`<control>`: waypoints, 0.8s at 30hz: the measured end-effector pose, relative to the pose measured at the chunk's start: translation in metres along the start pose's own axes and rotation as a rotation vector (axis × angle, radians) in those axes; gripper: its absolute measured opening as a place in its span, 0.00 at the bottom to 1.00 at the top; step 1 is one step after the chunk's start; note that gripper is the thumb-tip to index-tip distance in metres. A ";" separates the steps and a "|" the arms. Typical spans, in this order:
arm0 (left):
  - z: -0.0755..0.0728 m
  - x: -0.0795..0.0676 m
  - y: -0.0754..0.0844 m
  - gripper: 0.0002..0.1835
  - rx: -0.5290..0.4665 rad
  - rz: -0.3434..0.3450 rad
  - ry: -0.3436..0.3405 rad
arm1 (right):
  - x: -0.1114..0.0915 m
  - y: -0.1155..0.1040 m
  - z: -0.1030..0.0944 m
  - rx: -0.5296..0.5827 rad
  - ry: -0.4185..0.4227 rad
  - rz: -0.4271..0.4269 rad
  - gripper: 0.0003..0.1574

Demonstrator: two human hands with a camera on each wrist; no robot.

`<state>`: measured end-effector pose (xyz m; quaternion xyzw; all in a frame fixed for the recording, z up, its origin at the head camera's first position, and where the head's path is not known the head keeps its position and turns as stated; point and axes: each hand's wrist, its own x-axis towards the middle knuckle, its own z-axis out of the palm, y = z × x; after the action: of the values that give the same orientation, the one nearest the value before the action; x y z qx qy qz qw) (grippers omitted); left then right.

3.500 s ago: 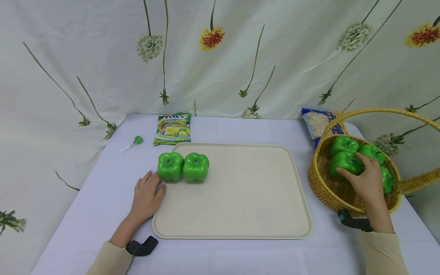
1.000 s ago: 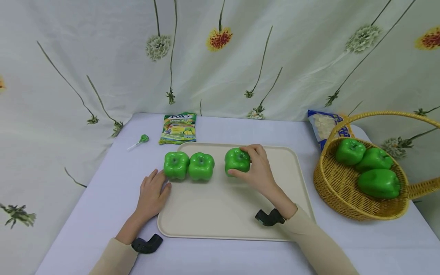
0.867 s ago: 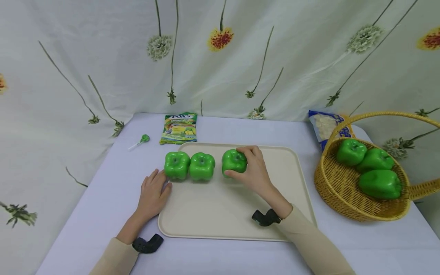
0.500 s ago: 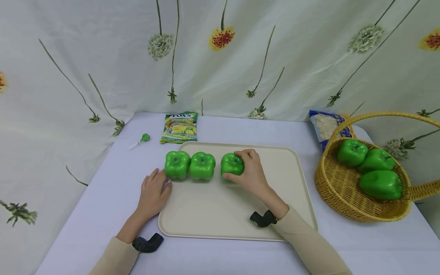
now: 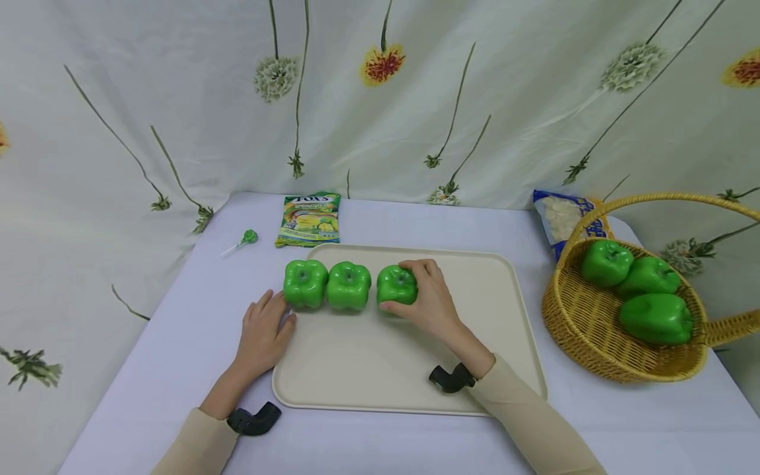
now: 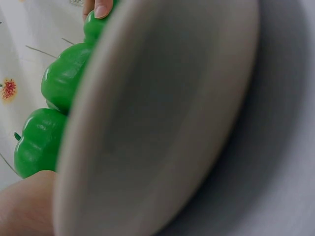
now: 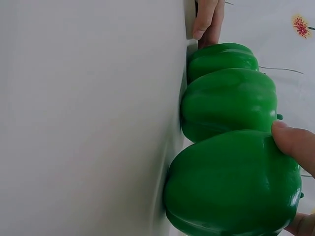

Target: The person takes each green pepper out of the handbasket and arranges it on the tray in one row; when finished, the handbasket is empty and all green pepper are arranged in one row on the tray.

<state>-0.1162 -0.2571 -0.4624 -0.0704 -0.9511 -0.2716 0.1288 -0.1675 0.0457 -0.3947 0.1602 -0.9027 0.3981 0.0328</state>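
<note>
Right hand (image 5: 432,300): a pinching grip is formed, thumb on the near side and fingers on the far side, and a green pepper is held between them.
Held pepper (image 5: 396,285): it is held upright, stem uppermost, over the far half of the tray, close to the middle; whether the surface is touched cannot be told.
Middle pepper (image 5: 348,287): it is placed just left of the held one, with a narrow gap seen from above.
Left pepper (image 5: 305,284): it is set against the middle one, and part of the tray's left rim is covered by it.
Left hand (image 5: 261,338): it is rested palm down at the tray's left edge, fingers relaxed, fingertips just beside the left pepper.
Tray (image 5: 368,369): the cream surface is laid lengthwise across the white-covered tabletop (image 5: 356,445).
Wicker basket (image 5: 558,330): three more green peppers (image 5: 656,318) are contained in it, right of the tray.
Blue bag (image 5: 561,216): it is partly hidden behind the basket.
Green candy bag (image 5: 309,221): it is laid behind the tray's far left corner.
Lollipop (image 5: 249,237): it is placed left of that bag.
</note>
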 end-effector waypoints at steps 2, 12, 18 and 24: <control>0.000 0.000 0.000 0.22 0.004 0.006 0.010 | 0.000 0.001 0.001 0.001 0.003 -0.006 0.47; 0.000 0.000 0.000 0.22 0.003 0.002 0.005 | 0.000 0.001 0.007 -0.001 0.033 -0.042 0.47; 0.000 0.000 0.001 0.23 0.004 -0.001 0.001 | -0.001 0.000 0.010 0.003 0.048 -0.051 0.48; -0.001 0.001 0.001 0.22 -0.002 -0.009 -0.011 | -0.001 0.000 0.012 -0.001 0.059 -0.048 0.48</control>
<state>-0.1165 -0.2564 -0.4607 -0.0678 -0.9520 -0.2725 0.1221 -0.1656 0.0372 -0.4026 0.1700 -0.8975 0.4011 0.0693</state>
